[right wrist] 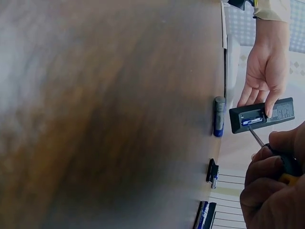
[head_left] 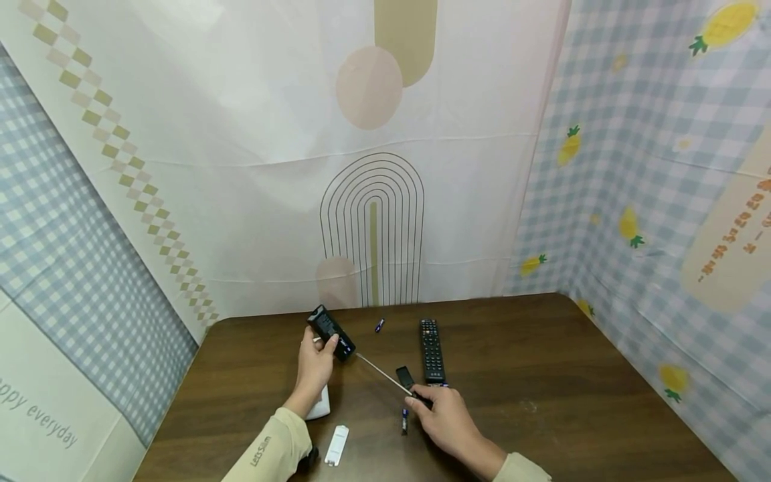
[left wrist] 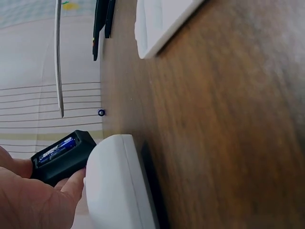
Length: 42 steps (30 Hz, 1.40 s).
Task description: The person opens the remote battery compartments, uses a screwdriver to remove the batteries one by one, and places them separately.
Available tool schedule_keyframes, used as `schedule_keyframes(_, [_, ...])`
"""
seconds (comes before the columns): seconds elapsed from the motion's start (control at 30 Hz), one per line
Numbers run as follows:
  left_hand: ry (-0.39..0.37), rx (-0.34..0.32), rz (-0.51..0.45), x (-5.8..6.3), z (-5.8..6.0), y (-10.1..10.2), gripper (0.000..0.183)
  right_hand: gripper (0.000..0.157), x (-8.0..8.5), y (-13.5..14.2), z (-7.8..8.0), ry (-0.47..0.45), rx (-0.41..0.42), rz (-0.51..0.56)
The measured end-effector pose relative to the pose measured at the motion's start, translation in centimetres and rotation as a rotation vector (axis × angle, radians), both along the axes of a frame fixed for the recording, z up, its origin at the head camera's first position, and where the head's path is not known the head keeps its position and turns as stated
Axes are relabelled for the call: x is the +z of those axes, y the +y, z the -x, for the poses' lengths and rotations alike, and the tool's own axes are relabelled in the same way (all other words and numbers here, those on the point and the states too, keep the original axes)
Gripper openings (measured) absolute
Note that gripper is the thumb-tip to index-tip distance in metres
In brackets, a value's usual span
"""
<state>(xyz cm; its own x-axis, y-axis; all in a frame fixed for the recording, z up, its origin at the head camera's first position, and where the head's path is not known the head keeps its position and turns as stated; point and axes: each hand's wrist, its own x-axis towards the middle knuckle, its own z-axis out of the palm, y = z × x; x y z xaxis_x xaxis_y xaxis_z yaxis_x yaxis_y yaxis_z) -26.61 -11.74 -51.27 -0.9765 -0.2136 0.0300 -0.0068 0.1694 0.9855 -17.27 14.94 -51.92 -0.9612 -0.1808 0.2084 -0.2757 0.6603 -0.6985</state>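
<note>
My left hand (head_left: 314,367) holds a small black remote control (head_left: 331,333) above the table, thumb on its back and fingers beneath. Its battery compartment is uncovered, and a blue battery (right wrist: 251,121) lies inside. In my right hand (head_left: 447,418) is a screwdriver (head_left: 385,375) with a long thin metal shaft and a black-and-yellow handle, gripped by curled fingers. The shaft points toward the remote; in the right wrist view its tip overlaps the compartment's edge beside the battery. Below my left wrist lies a white rounded device (left wrist: 114,181), partly hidden by the arm.
A longer black remote (head_left: 432,351) lies face up, right of centre. Left of it is a small black cover (head_left: 405,377). Loose batteries lie at the back (head_left: 379,325) and near my right hand (head_left: 405,422). A white cover (head_left: 336,445) sits toward the front. Fabric-covered walls border the table.
</note>
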Motion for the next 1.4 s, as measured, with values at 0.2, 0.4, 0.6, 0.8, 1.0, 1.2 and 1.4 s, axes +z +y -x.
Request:
schedule_keyframes(0.2, [-0.008, -0.008, -0.085, 0.0, -0.2, -0.3, 0.048, 0.033, -0.2, 0.1, 0.0, -0.004, -0.003, 0.020])
schedule_keyframes(0.4, [-0.011, -0.004, -0.108, -0.1, -0.3, -0.7, 0.045, 0.036, -0.1, 0.2, -0.2, -0.029, 0.004, 0.059])
schedule_keyframes(0.6, [-0.015, 0.001, -0.105, -0.4, -0.4, -1.1, 0.046, 0.028, -0.4, 0.2, -0.1, -0.015, 0.004, 0.034])
schedule_keyframes(0.8, [0.011, 0.007, -0.119, -0.4, -0.3, -1.2, 0.043, 0.027, -0.3, 0.3, -0.1, -0.030, 0.014, 0.039])
schedule_keyframes(1.0, [0.011, 0.011, -0.126, -0.2, -0.4, -1.2, 0.042, 0.030, -0.1, 0.3, -0.2, -0.028, 0.016, 0.036])
schedule_keyframes(1.2, [0.011, 0.016, -0.154, 0.0, -0.5, -1.0, 0.042, 0.031, -0.1, 0.2, -0.2, -0.007, 0.008, 0.022])
schedule_keyframes(1.4, [0.018, 0.013, -0.166, 0.4, -0.7, -1.1, 0.043, 0.032, 0.2, 0.0, -0.2, 0.003, 0.013, 0.009])
